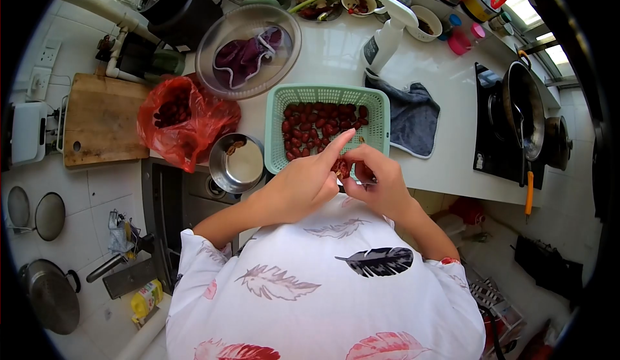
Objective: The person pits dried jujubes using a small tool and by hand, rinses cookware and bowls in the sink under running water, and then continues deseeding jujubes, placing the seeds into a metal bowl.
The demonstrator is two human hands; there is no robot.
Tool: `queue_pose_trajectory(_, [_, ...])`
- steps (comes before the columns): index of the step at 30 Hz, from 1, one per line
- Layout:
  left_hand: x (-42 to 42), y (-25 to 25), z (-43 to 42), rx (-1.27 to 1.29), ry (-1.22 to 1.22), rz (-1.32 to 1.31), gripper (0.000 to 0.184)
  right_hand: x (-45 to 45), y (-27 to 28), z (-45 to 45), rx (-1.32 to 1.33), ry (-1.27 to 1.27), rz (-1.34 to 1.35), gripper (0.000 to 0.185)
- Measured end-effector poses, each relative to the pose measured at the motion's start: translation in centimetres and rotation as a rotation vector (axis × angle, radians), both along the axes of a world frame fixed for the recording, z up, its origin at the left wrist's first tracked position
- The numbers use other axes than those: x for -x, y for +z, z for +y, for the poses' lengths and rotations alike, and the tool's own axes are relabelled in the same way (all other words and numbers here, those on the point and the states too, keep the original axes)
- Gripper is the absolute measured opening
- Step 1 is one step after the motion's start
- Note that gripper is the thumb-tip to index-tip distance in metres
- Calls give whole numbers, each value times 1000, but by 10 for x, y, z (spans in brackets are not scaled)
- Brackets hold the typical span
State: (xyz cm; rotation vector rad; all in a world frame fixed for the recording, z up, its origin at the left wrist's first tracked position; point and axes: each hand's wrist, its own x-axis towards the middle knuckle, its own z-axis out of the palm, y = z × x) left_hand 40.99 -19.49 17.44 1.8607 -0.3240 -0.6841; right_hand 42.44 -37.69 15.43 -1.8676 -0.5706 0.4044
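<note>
Both hands meet in front of me, just past the near rim of a green plastic basket [328,92]. Many red dates [316,120] lie in the basket. My left hand [307,182] is closed on a torn red date [342,167], its index finger pointing out over the basket. Pinching at the same date from the other side is my right hand [380,178]. A small dark sliver shows under the right fingers; I cannot tell what it is. Left of the basket, a steel bowl [245,169] holds a few brownish date pieces.
A red plastic bag [213,118] with more dates sits beside a wooden cutting board [103,114]. Behind are a clear bowl [290,34] with purple cloth and a spray bottle [384,40]. A grey towel [413,118] and a wok [526,95] on the stove are right.
</note>
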Motion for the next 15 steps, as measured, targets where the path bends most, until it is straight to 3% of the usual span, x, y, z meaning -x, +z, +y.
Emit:
queue_pose_trajectory(4, [6, -5, -6, -90, -12, -210, 53, 1, -3, 1, -45, 5, -191, 36])
queue_pose_trajectory(6, [8, -12, -9, -101, -17, -241, 49, -1, 1, 1, 122, 81, -404, 31])
queue_pose_trajectory(8, [11, -21, -10, -46, 82, -438, 46, 0, -3, 2, 156, 62, -361, 29])
queue_pose_trajectory(15, [12, -17, -10, 4, 50, -379, 37, -1, -14, 5, 14, 83, -263, 29])
